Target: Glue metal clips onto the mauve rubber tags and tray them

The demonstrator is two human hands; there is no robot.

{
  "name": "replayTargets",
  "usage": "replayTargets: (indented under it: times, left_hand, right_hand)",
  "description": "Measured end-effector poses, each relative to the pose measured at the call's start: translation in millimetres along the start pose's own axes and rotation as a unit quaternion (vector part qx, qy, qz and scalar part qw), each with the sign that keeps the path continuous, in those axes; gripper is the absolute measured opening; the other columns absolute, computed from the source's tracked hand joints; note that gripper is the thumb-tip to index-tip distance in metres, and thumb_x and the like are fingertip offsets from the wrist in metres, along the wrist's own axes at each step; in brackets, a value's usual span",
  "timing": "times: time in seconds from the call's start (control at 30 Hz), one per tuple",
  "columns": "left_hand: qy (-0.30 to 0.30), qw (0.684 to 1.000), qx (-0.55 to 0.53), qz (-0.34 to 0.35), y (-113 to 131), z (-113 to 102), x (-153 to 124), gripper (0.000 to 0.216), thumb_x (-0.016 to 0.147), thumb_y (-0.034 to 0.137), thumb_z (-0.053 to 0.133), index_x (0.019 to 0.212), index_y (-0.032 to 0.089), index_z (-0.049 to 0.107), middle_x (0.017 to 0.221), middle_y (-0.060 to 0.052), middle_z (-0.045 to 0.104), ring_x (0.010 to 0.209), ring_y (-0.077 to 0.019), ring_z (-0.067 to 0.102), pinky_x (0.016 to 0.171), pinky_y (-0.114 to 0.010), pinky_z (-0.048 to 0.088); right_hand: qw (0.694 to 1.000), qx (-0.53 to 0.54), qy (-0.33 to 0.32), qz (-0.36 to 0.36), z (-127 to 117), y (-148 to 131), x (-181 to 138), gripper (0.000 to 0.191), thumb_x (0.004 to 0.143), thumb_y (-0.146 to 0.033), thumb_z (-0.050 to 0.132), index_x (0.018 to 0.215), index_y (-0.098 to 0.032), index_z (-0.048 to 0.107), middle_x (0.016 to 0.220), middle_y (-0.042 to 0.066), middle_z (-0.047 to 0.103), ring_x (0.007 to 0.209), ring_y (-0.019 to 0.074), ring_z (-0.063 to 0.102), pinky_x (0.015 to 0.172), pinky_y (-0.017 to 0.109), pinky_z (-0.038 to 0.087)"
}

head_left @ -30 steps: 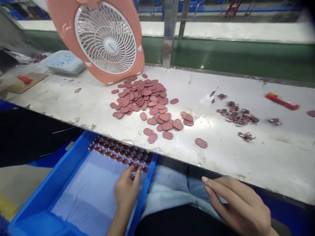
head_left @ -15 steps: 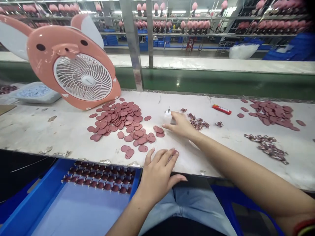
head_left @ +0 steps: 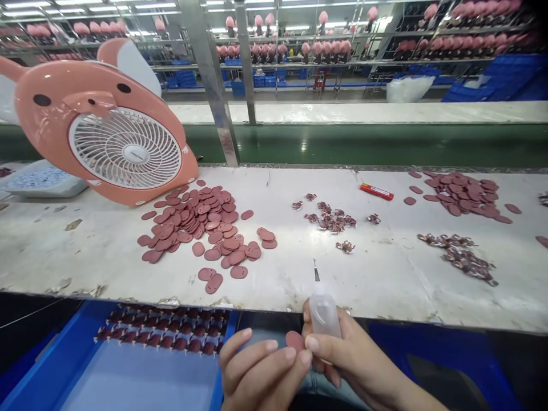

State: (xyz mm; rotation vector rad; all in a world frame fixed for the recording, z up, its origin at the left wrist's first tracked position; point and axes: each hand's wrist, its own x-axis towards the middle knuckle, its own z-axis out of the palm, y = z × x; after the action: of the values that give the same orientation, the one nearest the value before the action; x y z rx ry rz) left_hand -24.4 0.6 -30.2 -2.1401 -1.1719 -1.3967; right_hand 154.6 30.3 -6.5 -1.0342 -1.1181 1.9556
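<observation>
My left hand pinches a small dark-red oval piece just below the table's front edge. My right hand grips a small clear squeeze bottle with a thin needle tip pointing up, held right beside the oval piece. A large heap of the same red oval pieces lies on the white worktable ahead and to the left. A blue tray at my lower left holds rows of finished dark-red pieces.
A pink animal-shaped fan stands tilted at the back left. Small clip-like parts lie mid-table, more to the right, beside a second oval heap and a red lighter. A green conveyor runs behind.
My right hand picked the squeeze bottle off the table and drew it back to the near edge. My left hand lifted an oval piece and met it there. The view tilted slightly upward.
</observation>
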Motion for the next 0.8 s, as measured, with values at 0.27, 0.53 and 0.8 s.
replayTargets:
  times: [0.27, 0.53, 0.8]
  left_hand:
    - [-0.061, 0.812, -0.394, -0.425, 22.4, 8.2, 5.3, 0.043, 0.081, 0.062, 0.066, 0.108, 0.031, 0.074, 0.094, -0.006, 0.065, 0.084, -0.0231, 0.063, 0.073, -0.034, 0.051]
    - [-0.059, 0.546, -0.616, -0.565, 35.0, 2.9, 9.8, 0.028, 0.075, 0.048, 0.081, 0.091, 0.025, 0.078, 0.089, -0.002, 0.062, 0.072, -0.0117, 0.058, 0.070, -0.025, 0.047]
    - [0.057, 0.438, -0.566, -0.697, 34.0, -14.4, 14.5, 0.032, 0.075, 0.045, 0.082, 0.096, 0.022, 0.075, 0.089, -0.005, 0.073, 0.075, -0.0144, 0.067, 0.057, -0.020, 0.054]
  right_hand:
    - [0.996, 0.083, -0.026, -0.003, -3.2, -3.1, -7.5, 0.053, 0.073, -0.048, 0.082, 0.097, -0.021, 0.043, 0.067, -0.002, 0.063, 0.047, 0.0061, 0.042, 0.044, 0.018, 0.030]
    - [0.999, -0.026, 0.042, 0.000, -3.1, -0.1, -20.3, 0.050, 0.082, -0.055, 0.073, 0.109, -0.024, 0.045, 0.071, -0.004, 0.056, 0.057, 0.0124, 0.052, 0.051, 0.022, 0.042]
    - [0.916, -0.355, 0.095, -0.164, -44.8, -7.2, -40.0, 0.042, 0.094, -0.039, 0.061, 0.132, -0.027, 0.046, 0.094, 0.006, 0.071, 0.066, 0.0191, 0.070, 0.055, 0.023, 0.060]
